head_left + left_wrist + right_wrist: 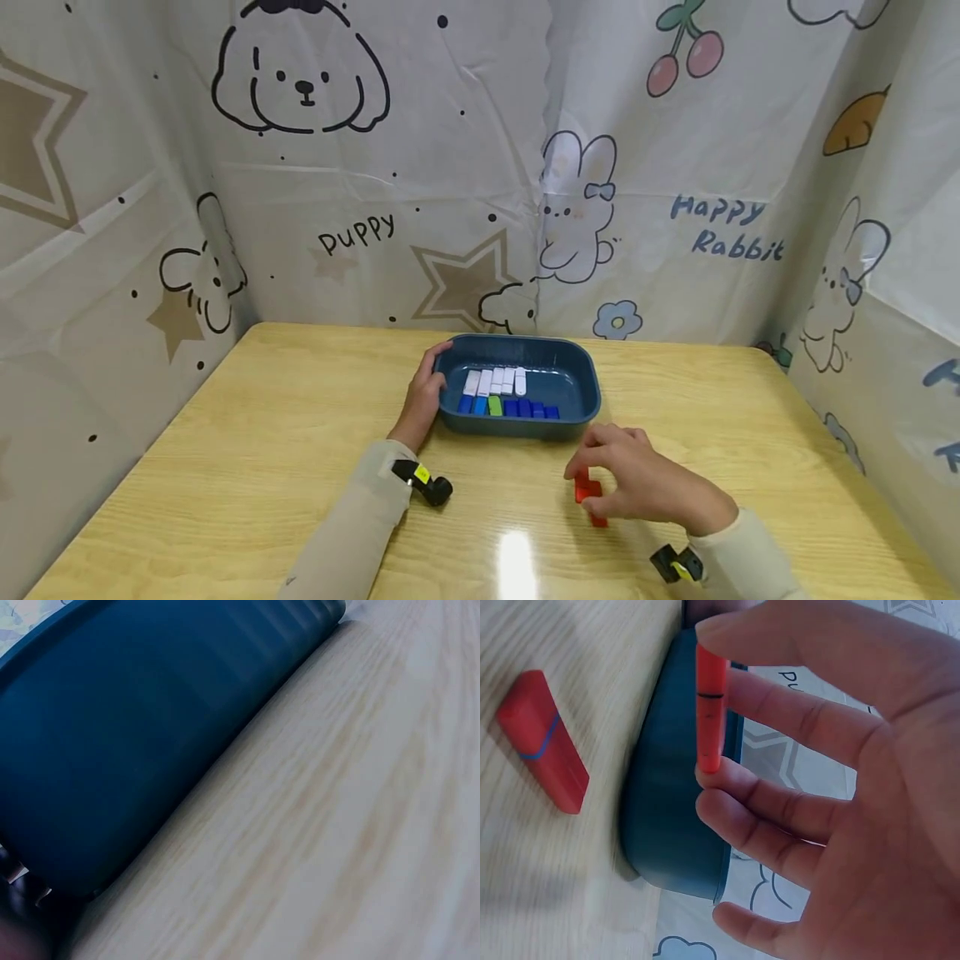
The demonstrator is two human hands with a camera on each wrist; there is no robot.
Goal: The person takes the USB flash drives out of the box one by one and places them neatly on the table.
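Head view shows a blue-green tray (517, 428) near the far edge of a pale wooden bench (247, 450), its rim seen against the foot of a cartoon-printed cloth (465, 154). The person's left grip (422, 404) rests at the tray's left end, one finger reaching the far corner; whether it clasps the rim, I cannot tell. Inside, a row of white blocks (484, 382) lies behind a row of blue blocks (512, 408) with one green block (495, 406) among them; the tray's own floor shows behind the white ones and over toward the right wall.

Off the near right corner, the right grip (630, 477) pinches a red block (709, 720). Right wrist view shows that block raised above the wood, the thumb on one end and a fingertip at the other. A second red block (544, 742), crossed by a blue line, lies on the bench, apart from the held one and from the tray. Wood stretches widely from the left sleeve (348, 525) to the bench's left edge, and a narrower span from the right sleeve (750, 554) to the right edge. Left wrist view shows the tray's outer wall meeting the wood along a slanting line.
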